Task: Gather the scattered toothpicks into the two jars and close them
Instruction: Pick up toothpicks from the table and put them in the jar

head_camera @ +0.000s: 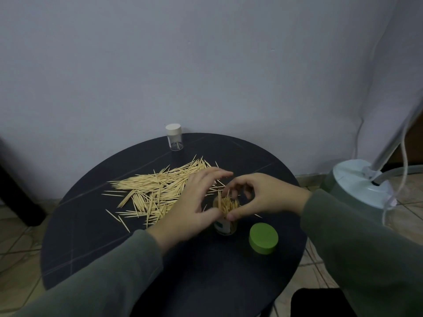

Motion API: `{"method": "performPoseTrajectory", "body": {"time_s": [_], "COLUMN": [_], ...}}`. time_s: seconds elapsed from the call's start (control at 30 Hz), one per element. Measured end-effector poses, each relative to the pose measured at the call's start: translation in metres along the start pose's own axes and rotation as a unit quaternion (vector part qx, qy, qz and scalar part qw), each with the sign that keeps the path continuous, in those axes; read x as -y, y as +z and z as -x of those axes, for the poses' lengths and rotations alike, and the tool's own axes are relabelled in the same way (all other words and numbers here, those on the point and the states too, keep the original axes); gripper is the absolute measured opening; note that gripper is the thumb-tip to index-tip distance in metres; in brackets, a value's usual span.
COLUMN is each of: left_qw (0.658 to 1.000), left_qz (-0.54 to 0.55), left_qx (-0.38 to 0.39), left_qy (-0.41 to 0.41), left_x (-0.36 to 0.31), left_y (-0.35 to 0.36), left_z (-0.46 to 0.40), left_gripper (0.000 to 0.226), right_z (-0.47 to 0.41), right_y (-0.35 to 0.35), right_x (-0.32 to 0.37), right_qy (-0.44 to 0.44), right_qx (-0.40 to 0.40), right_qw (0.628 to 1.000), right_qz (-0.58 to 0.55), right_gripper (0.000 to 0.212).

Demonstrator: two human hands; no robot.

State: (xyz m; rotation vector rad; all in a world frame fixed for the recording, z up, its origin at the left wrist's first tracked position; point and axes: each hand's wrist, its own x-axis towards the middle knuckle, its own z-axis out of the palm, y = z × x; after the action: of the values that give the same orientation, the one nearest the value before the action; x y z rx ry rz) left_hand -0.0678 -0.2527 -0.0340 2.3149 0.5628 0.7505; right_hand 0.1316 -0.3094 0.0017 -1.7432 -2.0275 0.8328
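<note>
A large heap of toothpicks [158, 191] is still lying loose across the left half of the round black table [96, 248]; behind it, the small white-capped jar [174, 137] is standing closed and almost empty. The left hand [192, 202] is hovering with fingers spread and relaxed, thumb touching the open jar [225, 216] of upright picks. The right hand [258, 197] is curling over that jar's mouth, seemingly pinching picks into place. The green lid [263, 241] is waiting off, just right of it; most gathering and capping is remaining
</note>
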Motion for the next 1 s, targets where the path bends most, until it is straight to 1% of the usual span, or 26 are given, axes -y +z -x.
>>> {"method": "performPoseTrajectory", "body": {"time_s": [0.03, 0.07, 0.13, 0.2, 0.27, 0.33, 0.37, 0.47, 0.53, 0.7, 0.77, 0.87, 0.93, 1.0], "left_qw": [0.994, 0.985, 0.966, 0.953, 0.944, 0.944, 0.95, 0.97, 0.968, 0.954, 0.954, 0.964, 0.967, 0.961], "left_qz": [-0.087, -0.145, -0.218, -0.266, -0.299, -0.299, -0.281, -0.225, -0.235, -0.255, -0.257, -0.236, -0.221, -0.231], "left_qx": [0.026, 0.046, 0.056, 0.06, 0.082, 0.104, 0.105, 0.059, 0.047, 0.135, 0.126, 0.087, 0.093, 0.116], "left_qy": [0.053, 0.086, 0.124, 0.131, 0.11, 0.094, 0.089, 0.076, 0.075, 0.08, 0.091, 0.091, 0.087, 0.093], "left_x": [-0.002, -0.005, -0.009, -0.009, -0.005, 0.001, 0.003, 0.004, 0.006, 0.003, 0.0, -0.001, 0.001, 0.001], "left_y": [-0.005, -0.009, -0.012, -0.012, -0.014, -0.017, -0.019, -0.027, -0.034, -0.032, -0.027, -0.028, -0.033, -0.036], "left_z": [-0.002, -0.003, -0.003, -0.003, -0.005, -0.005, -0.006, -0.007, -0.007, -0.006, -0.007, -0.007, -0.006, -0.006], "left_gripper": [0.064, 0.064, 0.059, 0.058, 0.06, 0.06, 0.059, 0.056, 0.054, 0.049, 0.05, 0.05, 0.044, 0.039], "right_z": [0.0, 0.001, 0.002, 0.003, 0.003, 0.002, 0.002, 0.001, 0.0, 0.0, 0.0, -0.001, 0.0, 0.0], "right_y": [0.0, 0.0, 0.0, -0.001, -0.001, -0.001, -0.001, 0.0, 0.0, 0.0, 0.0, 0.001, 0.001, 0.0], "right_x": [0.0, 0.001, 0.001, 0.001, 0.002, 0.002, 0.002, 0.0, -0.001, -0.001, 0.0, 0.001, 0.001, 0.0], "right_qy": [-0.005, -0.01, -0.017, -0.013, -0.005, -0.003, -0.003, 0.003, 0.014, 0.019, 0.015, 0.017, 0.019, 0.022], "right_qx": [-0.001, -0.001, -0.001, -0.007, -0.013, -0.008, -0.005, 0.002, 0.001, 0.0, 0.0, -0.003, 0.001, 0.007], "right_qw": [1.0, 1.0, 1.0, 1.0, 1.0, 1.0, 1.0, 1.0, 1.0, 0.999, 1.0, 1.0, 1.0, 1.0], "right_qz": [0.004, 0.0, -0.018, -0.013, 0.014, 0.016, 0.01, -0.006, -0.013, -0.026, -0.016, -0.006, -0.012, -0.019], "right_gripper": [0.049, 0.047, 0.041, 0.039, 0.039, 0.043, 0.045, 0.048, 0.049, 0.049, 0.047, 0.048, 0.047, 0.046]}}
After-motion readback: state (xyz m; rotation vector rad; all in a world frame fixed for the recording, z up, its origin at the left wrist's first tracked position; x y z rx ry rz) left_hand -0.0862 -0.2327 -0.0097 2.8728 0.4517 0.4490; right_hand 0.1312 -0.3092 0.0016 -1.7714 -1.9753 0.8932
